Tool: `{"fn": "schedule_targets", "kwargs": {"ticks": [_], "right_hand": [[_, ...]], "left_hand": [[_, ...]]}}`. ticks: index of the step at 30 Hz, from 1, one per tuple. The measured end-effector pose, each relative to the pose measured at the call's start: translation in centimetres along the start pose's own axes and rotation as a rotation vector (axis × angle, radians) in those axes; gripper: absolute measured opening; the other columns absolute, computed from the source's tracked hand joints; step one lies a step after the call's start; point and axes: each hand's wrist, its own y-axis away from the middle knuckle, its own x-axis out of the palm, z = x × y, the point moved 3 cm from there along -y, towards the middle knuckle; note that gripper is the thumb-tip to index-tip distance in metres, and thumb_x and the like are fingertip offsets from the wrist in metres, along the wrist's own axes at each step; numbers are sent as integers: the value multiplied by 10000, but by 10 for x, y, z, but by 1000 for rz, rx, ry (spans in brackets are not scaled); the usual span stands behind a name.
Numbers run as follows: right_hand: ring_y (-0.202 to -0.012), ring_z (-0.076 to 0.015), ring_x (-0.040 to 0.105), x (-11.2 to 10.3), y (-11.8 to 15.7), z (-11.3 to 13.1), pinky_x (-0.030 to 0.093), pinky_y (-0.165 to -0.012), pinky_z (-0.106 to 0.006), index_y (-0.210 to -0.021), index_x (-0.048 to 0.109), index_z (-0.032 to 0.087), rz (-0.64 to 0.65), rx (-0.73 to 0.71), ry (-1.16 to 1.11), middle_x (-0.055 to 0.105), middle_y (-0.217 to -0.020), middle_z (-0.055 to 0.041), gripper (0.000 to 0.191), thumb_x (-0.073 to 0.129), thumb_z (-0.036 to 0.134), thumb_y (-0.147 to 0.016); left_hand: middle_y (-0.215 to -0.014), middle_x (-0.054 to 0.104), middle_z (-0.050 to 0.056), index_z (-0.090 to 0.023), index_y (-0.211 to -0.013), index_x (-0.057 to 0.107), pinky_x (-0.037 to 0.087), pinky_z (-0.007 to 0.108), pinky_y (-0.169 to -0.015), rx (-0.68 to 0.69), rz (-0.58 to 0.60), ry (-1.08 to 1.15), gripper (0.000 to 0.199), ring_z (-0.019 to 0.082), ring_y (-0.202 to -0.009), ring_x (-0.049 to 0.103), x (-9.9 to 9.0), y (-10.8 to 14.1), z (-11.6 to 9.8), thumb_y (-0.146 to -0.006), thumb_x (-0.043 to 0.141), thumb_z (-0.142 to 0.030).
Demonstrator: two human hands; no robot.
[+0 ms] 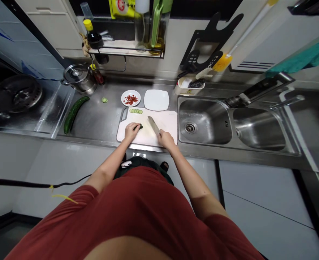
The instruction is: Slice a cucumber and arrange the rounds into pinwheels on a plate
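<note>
My left hand (131, 131) is closed on a small dark green piece of cucumber (141, 126) over the white cutting board (164, 122). In my right hand (166, 138) is the handle of a kitchen knife (154, 125), its blade slanting up and left above the board, apart from the cucumber piece. Several cucumber slices (136, 111) lie in an overlapping row at the board's far left. Behind the board stand a white plate of chopped red pieces (130, 99) and a bare white square plate (156, 100).
A whole cucumber (74, 115) and loose slices (104, 100) lie on the steel counter at left. Beyond them are a lidded pot (79, 77) and a wok (15, 94). A double sink (205, 121) borders the board's right side. A bottle shelf (121, 50) hangs above.
</note>
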Motion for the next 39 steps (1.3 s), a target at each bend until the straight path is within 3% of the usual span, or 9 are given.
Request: {"fn": "schedule_targets", "kwargs": {"ticks": [7,14,24,39], "right_hand": [[-955,-251,634,0,2,38,452,-778,-304,-1209,470,159,-13,-76,-9,659,-1033,-137,282,332,260,-985],[-963,-267,637,1,-1,56,467,-790,-329,-1210,460,156,12,-96,15,652,-1040,-147,276,338,221,-971],[-920,-267,643,5,-4,54,474,-754,-337,-1181,467,166,6,-111,25,654,-1003,-142,261,340,197,-955],[-917,-260,633,8,9,42,471,-737,-325,-1145,469,154,111,-132,55,648,-994,-150,242,347,152,-936]], "left_hand": [[-982,707,50,-220,-982,700,474,355,-878,93,27,-19,237,181,-949,619,3,1,3,-929,503,-341],[-978,697,61,-215,-998,695,471,360,-862,125,34,-68,251,189,-936,602,5,3,4,-938,481,-332],[-984,691,60,-216,-1011,690,465,355,-862,147,31,-79,257,189,-934,587,5,3,1,-943,468,-325],[-991,693,54,-224,-1010,690,466,357,-866,141,29,-72,256,187,-948,587,6,4,4,-943,464,-324]]}}
